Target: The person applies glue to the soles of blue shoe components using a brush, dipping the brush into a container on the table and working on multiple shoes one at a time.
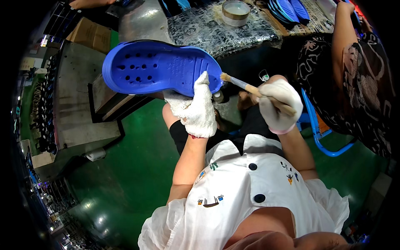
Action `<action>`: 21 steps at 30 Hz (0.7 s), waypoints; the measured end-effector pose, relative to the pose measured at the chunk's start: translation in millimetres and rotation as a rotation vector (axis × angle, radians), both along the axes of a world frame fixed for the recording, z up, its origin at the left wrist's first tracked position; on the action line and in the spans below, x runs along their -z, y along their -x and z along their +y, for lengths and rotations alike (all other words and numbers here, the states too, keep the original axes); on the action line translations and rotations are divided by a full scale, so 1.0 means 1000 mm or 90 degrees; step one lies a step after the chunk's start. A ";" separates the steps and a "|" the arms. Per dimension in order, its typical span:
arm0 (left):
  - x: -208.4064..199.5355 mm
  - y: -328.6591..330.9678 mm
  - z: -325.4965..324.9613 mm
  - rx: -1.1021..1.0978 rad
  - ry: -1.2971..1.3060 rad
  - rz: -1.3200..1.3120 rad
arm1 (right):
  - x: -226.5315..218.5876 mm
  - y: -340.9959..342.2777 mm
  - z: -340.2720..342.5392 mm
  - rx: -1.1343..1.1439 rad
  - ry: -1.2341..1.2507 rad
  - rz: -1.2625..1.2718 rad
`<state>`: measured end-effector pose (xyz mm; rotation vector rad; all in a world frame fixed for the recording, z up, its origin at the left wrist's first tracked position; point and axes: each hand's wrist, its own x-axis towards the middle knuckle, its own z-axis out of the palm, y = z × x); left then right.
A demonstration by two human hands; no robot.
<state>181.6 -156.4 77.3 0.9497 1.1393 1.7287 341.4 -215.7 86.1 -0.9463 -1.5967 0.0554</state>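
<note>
My left hand point(195, 106), in a white knitted glove, grips a blue clog point(173, 68) near its heel, with the thumb over the inner sole. The clog lies sideways, its rounded toe end with several dark holes pointing left. In my right hand point(281, 104), also gloved in white, is a paintbrush point(241, 83) with a pale wooden handle. Its bristles touch or nearly touch the clog's heel rim at the right. The fingers under the clog are hidden.
A film-wrapped table point(208, 27) ahead carries a taped round tub point(236, 12) of pale liquid and blue clog parts point(287, 10). Close at right sits another person point(343, 79) in dark patterned clothing, near a blue-framed chair point(318, 129). A grey machine point(79, 96) and cardboard boxes point(89, 35) stand at left.
</note>
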 end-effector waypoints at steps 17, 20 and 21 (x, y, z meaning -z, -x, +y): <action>0.009 -0.008 0.015 -0.014 0.012 0.033 | 0.066 -0.022 0.007 0.122 0.199 0.367; -0.011 -0.016 0.014 0.228 0.153 0.057 | 0.141 -0.041 0.016 0.213 0.415 0.437; -0.012 -0.021 0.017 0.327 0.201 0.098 | 0.169 -0.044 0.016 0.252 0.425 0.360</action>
